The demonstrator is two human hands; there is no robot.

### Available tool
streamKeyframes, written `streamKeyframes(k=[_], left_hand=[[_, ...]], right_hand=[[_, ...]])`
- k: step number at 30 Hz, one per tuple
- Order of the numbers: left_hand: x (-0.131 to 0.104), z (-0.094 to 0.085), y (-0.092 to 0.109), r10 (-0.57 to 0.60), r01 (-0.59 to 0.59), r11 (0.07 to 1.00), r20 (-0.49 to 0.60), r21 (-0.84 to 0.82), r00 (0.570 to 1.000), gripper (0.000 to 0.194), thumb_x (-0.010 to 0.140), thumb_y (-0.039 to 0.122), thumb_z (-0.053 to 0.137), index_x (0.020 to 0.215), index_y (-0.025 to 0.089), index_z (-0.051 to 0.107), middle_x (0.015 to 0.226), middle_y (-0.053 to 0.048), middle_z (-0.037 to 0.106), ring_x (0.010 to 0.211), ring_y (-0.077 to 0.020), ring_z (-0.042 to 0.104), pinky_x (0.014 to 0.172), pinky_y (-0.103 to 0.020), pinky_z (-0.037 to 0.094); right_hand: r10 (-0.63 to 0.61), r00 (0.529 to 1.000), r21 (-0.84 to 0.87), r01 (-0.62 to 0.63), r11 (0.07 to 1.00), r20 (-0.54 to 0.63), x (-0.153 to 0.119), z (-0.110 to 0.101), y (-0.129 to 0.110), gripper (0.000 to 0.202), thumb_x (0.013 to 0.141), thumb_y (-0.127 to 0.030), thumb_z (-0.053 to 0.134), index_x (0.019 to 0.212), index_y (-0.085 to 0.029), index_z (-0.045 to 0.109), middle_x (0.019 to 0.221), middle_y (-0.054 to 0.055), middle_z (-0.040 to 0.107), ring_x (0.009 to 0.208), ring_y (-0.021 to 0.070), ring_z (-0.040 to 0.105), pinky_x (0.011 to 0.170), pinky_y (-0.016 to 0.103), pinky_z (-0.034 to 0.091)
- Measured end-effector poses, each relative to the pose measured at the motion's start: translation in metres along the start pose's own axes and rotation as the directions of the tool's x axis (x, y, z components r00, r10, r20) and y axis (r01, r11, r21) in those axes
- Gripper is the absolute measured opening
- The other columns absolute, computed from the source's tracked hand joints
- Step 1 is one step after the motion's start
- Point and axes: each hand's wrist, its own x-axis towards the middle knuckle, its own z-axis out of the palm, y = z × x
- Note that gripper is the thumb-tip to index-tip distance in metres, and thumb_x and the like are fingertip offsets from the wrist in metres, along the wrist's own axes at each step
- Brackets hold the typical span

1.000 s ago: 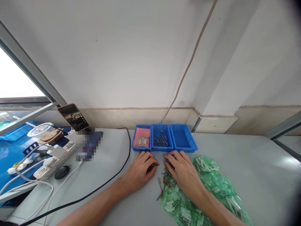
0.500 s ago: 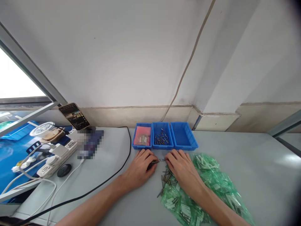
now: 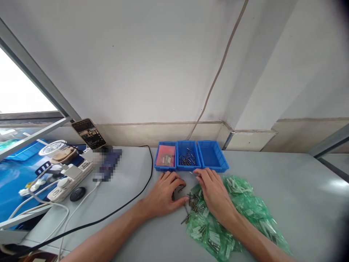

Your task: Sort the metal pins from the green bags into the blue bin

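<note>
My right hand pinches a small metal pin just in front of the middle blue bin. On the grey table, my left hand has its thumb spread from the fingers, with several dark metal pieces under and beside its palm. Between the hands lies a loose pile of metal pins. Green plastic bags with white-labelled contents lie under and right of my right forearm. More pins sit in the middle bin.
The left blue bin holds a pink packet; the right blue bin stands beside the middle one. A black cable crosses the table. At the left are a phone, a power strip and a black round object.
My right hand has moved slightly up toward the middle bin with the pin. My left thumb and fingers have spread apart, and the metal pieces there show more.
</note>
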Motion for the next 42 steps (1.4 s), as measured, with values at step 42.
streamKeyframes(k=[42], left_hand=[[0.004,0.015,0.022,-0.168,0.175,0.975,-0.060,0.134,0.984,0.028,0.103,0.028,0.059,0.130,0.025,0.062,0.128,-0.008,0.061,0.116,-0.0299,0.055,0.099,-0.049,0.043]], right_hand=[[0.252,0.968,0.167,-0.251,0.954,0.015,0.004,-0.010,-0.008,0.022,0.112,-0.028,0.040,0.114,-0.026,0.062,0.113,0.007,0.066,0.100,0.0271,0.067,0.086,0.040,0.051]])
